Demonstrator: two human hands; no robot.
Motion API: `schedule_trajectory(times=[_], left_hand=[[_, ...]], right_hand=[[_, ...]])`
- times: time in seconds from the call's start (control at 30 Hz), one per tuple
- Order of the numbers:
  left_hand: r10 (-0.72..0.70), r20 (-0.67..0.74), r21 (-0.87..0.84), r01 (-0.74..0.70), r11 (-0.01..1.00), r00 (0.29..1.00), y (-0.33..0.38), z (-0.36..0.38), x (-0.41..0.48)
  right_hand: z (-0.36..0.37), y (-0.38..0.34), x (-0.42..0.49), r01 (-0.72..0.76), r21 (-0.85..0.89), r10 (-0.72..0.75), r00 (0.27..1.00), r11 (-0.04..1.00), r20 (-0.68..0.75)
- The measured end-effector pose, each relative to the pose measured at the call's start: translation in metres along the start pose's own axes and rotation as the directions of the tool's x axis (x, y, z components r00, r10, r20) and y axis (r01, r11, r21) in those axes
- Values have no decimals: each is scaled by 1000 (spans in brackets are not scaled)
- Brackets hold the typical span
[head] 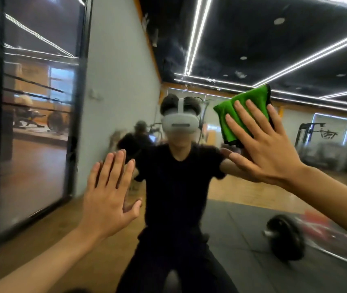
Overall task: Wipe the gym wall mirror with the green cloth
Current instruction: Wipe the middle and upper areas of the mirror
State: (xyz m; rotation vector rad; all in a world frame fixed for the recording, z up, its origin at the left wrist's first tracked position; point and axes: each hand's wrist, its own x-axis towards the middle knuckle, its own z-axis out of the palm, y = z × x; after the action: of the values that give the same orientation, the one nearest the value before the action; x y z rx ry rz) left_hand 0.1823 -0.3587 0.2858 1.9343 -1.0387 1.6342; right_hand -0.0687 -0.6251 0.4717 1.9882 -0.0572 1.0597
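**R hand (267, 153) presses cloth (246, 106) on mirror (242, 208)**

The cloth, green w/ dark edging, sits flat on the glass at upper right of view. R fingers (240, 115) are straight & spread over its lower half. L hand (109, 197) lies flat on the glass at lower left, fingers straight & close together, thumb out, holding nothing. Reflection: person in black tee w/ white headset (179, 121), barbell plate (284, 240) on dark floor mat.

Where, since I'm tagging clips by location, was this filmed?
Most likely a gym: a barbell lies on dark floor matting, and weight racks show reflected in the big wall mirror.
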Motion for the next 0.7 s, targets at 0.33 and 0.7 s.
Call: schedule_trajectory(times=[0.33,0.7], left_hand=[[-9,13,-20,10,1000,1000,-1,1,-1],[-3,-14,1,3,1000,1000,2,4,-1]], right_hand=[[-15,-127,138,-91,180,109,990,979,-92],[-5,1,32,-307,114,318,943,945,-94]])
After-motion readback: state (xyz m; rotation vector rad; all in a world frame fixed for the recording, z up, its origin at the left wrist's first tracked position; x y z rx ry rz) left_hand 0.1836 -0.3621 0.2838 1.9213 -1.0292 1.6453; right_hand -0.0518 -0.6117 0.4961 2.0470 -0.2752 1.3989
